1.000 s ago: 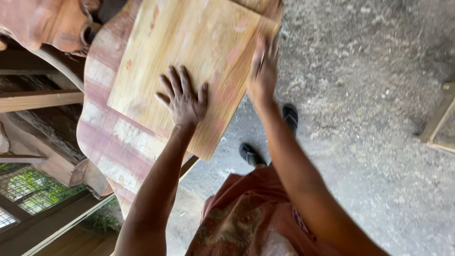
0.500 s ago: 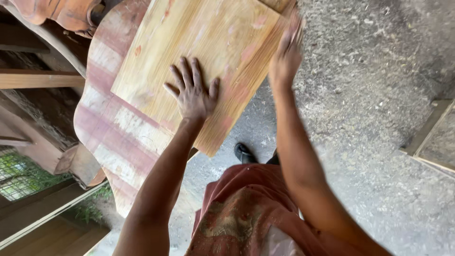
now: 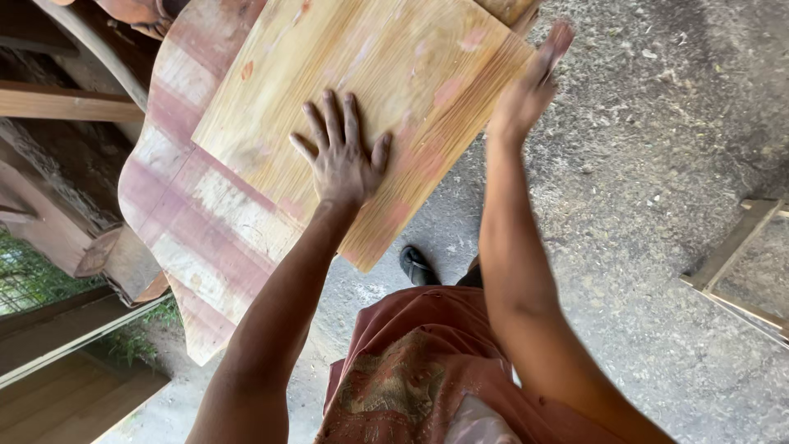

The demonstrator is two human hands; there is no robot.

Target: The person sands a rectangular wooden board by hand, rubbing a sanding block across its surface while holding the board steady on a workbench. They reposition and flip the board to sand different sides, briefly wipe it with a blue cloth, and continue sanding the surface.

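- My left hand (image 3: 343,160) lies flat, fingers spread wide, palm down on the pale wooden board (image 3: 362,107); pressing, gripping nothing.
- My right hand (image 3: 530,86) is at the board's right edge, near its far right corner, fingers stretched out and open. It's blurred, so I can't tell if it's touching the edge or just beside it.
- The board sits at an angle on the surface (image 3: 185,205), a worn red-and-white painted top with a wavy edge. The board's near corner hangs off the surface over the concrete floor (image 3: 657,164).
- Doing this well, as I judge it: keep the left palm pushing straight down so the board doesn't skate on the paint, and let the right hand steer from the edge, not the corner tip.
- Watch the overhang. Too much weight off the surface and the board could tip toward my dark shoe (image 3: 417,265) below.
- Keep fingers clear of the underside where board meets surface, a possible pinch point.
- Rest: reddish patterned garment (image 3: 411,378) near me, wooden frame (image 3: 740,255) on the floor at right, timber beams (image 3: 57,103) at left.
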